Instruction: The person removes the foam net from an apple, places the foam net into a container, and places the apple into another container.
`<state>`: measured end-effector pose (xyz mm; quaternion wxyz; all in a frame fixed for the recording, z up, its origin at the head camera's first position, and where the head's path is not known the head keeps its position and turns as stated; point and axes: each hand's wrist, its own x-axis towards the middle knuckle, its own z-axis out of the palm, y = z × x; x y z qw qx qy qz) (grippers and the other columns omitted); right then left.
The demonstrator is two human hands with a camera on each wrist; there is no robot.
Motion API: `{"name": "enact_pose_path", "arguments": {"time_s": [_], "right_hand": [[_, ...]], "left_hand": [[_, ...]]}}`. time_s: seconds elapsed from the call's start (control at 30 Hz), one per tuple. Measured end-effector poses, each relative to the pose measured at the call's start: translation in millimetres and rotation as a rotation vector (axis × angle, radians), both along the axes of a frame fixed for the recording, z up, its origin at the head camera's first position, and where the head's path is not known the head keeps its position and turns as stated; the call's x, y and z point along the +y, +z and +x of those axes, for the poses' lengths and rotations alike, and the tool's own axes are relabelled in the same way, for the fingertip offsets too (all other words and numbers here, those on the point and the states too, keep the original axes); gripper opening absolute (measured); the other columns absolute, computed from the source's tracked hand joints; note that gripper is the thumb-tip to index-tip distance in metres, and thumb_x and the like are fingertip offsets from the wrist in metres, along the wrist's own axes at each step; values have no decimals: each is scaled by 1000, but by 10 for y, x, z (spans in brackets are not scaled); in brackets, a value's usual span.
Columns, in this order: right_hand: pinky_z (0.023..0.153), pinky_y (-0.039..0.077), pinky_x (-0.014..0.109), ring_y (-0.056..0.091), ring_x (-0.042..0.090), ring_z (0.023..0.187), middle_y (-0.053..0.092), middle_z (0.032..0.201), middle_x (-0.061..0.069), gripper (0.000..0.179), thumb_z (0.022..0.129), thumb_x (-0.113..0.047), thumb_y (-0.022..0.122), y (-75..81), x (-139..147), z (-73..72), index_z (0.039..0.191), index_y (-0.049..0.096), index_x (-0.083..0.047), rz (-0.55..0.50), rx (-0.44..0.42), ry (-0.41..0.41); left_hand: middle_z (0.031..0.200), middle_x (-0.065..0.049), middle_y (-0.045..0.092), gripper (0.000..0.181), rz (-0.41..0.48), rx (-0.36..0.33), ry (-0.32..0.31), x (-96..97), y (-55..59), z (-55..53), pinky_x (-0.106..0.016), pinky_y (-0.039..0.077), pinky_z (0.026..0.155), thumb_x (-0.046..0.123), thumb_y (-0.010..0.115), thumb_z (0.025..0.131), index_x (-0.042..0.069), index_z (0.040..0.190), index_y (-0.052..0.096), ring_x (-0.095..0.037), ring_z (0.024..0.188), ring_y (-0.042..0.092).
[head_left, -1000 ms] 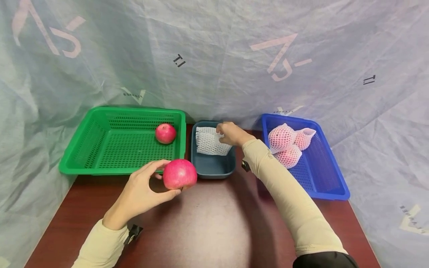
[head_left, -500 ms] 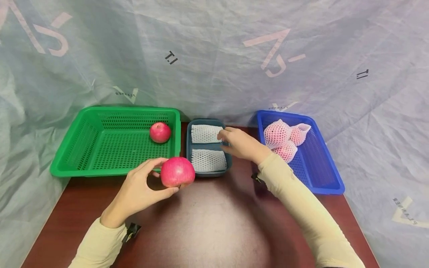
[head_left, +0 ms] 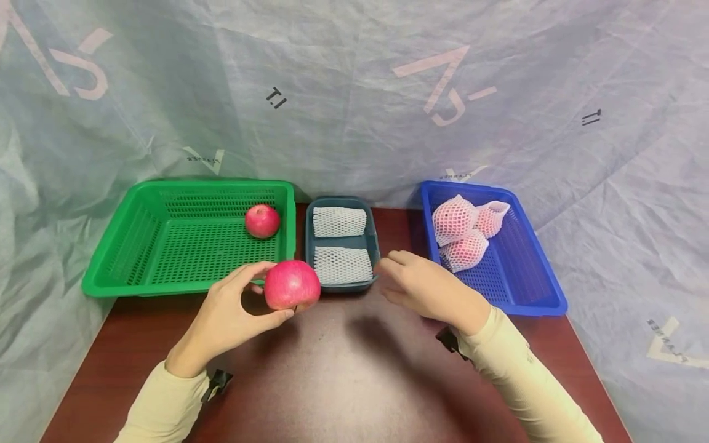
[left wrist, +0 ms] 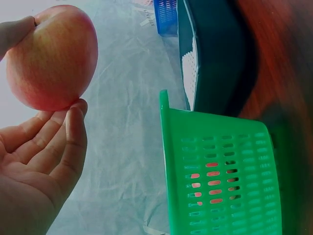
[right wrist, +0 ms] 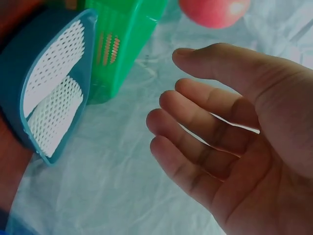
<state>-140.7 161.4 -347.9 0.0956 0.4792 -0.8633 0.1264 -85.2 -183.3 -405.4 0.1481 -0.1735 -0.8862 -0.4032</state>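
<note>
My left hand pinches a red apple between thumb and fingertips, held up over the table in front of the green basket. In the left wrist view the thumb presses by the stem of the apple and the fingers support its other side. My right hand hovers at the right front of the dark blue-green bin, fingers loosely bent, with nothing in it, as the right wrist view shows. Inside that bin lie two white foam net sleeves, one at the back and one at the front.
A green basket on the left holds one bare apple. At the right stands a blue basket with three net-wrapped apples. Grey printed cloth hangs behind the brown table.
My right hand has let go of a foam net and drawn back out of the bin toward the front right. Two separate nets now show there. The left hand still holds the apple.
</note>
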Motion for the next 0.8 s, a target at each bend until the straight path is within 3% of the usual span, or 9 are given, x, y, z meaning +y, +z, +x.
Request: {"name": "enact_pose_path", "arguments": {"time_s": [0.23, 0.4, 0.63, 0.8], "right_hand": [[70, 50, 30, 56, 14, 76, 53, 87, -1, 24, 84, -16, 80, -17, 59, 108, 97, 61, -9, 19, -1, -11], [73, 52, 31, 59, 13, 80, 58, 91, -1, 25, 83, -16, 81, -55, 104, 117, 101, 64, -11, 16, -28, -33], [72, 52, 29, 58, 12, 79, 57, 91, -1, 24, 85, -17, 80, -153, 140, 128, 101, 64, -10, 26, -88, -49], [75, 53, 29, 61, 14, 84, 61, 96, 0, 24, 85, -15, 79, -196, 165, 133, 105, 66, -9, 17, -127, -55]], "left_hand": [[118, 7, 65, 73, -7, 10, -10, -13, 45, -21, -38, 55, 76, 39, 93, 69, 18, 131, 61, -9, 86, 66], [118, 0, 65, 71, -65, 0, -5, -125, 178, -154, -40, 57, 73, 43, 91, 71, 14, 129, 62, -15, 85, 68], [115, -11, 65, 73, -214, -161, -10, -349, 427, -535, -43, 57, 73, 50, 84, 77, 4, 128, 60, -25, 87, 66], [101, -12, 68, 67, -305, -237, -25, -505, 405, -905, -41, 55, 67, 40, 83, 78, -4, 123, 61, -26, 84, 64]]}}
